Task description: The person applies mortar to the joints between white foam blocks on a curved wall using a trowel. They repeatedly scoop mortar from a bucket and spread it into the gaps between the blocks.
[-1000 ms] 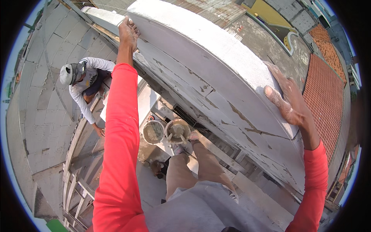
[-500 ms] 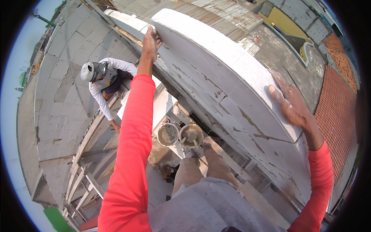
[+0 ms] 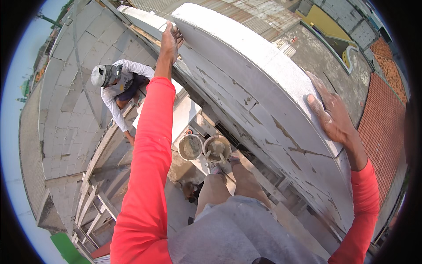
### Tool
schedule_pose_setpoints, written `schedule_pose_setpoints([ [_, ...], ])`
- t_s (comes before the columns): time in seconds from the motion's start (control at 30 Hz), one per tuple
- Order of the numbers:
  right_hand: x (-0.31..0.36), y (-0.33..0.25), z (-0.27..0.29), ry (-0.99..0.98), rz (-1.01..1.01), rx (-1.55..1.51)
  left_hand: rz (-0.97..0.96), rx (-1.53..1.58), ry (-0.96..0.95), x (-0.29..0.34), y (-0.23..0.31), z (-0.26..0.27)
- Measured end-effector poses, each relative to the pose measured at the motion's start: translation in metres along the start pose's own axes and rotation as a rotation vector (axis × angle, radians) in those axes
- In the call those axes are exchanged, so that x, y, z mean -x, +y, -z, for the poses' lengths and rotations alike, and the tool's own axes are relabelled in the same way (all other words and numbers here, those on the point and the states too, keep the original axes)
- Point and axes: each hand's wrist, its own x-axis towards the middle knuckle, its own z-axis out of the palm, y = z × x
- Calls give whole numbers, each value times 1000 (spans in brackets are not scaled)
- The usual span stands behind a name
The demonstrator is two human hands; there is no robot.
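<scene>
Swung over a touch since a second ago, that view, so the scene sits further right, while both hands keep to the same two ends of the block.

Biggest by far is the grey block wall (image 3: pixel 281 145), running from near right to far left, rough mortar showing in its joints. Up along its top lies the white block (image 3: pixel 246 48), set lengthwise, presumably so it follows the line of the courses underneath. And what a look it has: sunlit top bright and faintly grainy, near face smooth and shaded grey, long edges bowed by the lens. Off its far left end comes a neighbouring block (image 3: pixel 143 16); whether the two touch, I can't tell.

Over on the left, a co-worker (image 3: pixel 121 83) in a cap crouches, one arm reaching down. Nearer the middle, the left bucket (image 3: pixel 181 154) and right bucket (image 3: pixel 227 141) stand side by side by the wearer's feet, likely parked there to be within reach.

Now the smallest players. Right hand (image 3: pixel 336 114) at the near right end: thumb over the top edge, fingers spread along the far side, no clench, apparently a steadying touch. Left hand (image 3: pixel 171 42) at the far left end: fingers curled by the seam, but gripping or merely bracing? Can't tell. Arms set wide, seemingly to mind both ends.
</scene>
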Motion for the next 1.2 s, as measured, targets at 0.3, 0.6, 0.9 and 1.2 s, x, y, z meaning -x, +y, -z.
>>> schedule_pose_setpoints([
  [0.3, 0, 10, -9, 60, -4, 10, 51, 70, 356, 103, -110, 42],
  [0.6, -5, 29, 9, -81, 44, -297, 1190, -337, 92, 513, -372, 128],
  [0.9, -3, 17, -11, 138, 99, -228, 1349, -372, 66, 673, -376, 143],
  [1.2, -6, 24, 1, -58, -42, -315, 742, -77, 271, 448, -334, 120],
])
